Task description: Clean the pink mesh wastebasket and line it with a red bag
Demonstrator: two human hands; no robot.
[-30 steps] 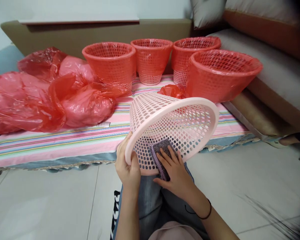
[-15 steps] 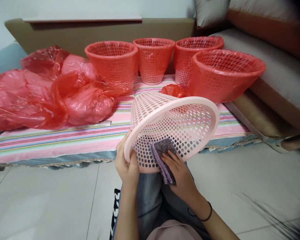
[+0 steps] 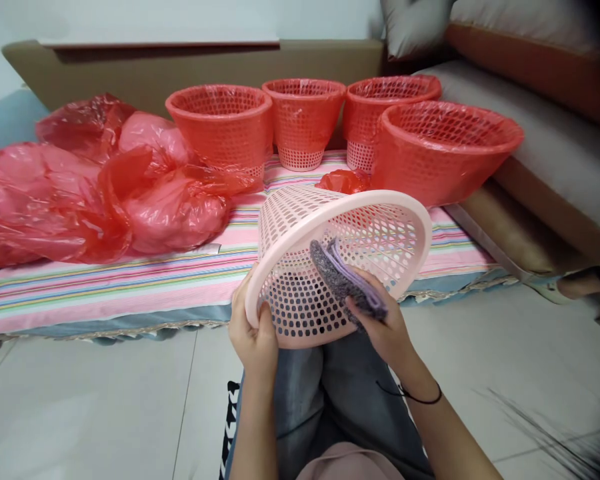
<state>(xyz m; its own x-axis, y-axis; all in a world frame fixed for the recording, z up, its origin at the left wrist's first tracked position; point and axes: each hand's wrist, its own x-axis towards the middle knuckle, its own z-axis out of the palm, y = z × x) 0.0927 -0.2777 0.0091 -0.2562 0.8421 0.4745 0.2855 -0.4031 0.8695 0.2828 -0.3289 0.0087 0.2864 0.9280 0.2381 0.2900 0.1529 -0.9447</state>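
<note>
Fingers: left hand (image 3: 255,337) clamped on the rim of the pale pink basket (image 3: 300,231), right hand (image 3: 386,333) closed around the folded grey-purple cloth (image 3: 336,272). Pale tiled floor (image 3: 110,400), thin joints. Sofa with olive-tan backrest (image 3: 325,63) under a light wall (image 3: 205,17). Pink striped cover (image 3: 130,293) over the seat, teal frilled edge (image 3: 130,325) below. Grey and brown cushions (image 3: 530,123) piled at right. Red plastic bags (image 3: 45,193) heaped at left on the cover; red-wrapped baskets (image 3: 300,123), four, stand behind and to the right. Pale pink basket is tipped sideways above the denim thighs (image 3: 300,387), mouth toward the wearer. Cloth is at its mouth; can't tell whether it touches mesh. Black band (image 3: 425,401), right wrist.
</note>
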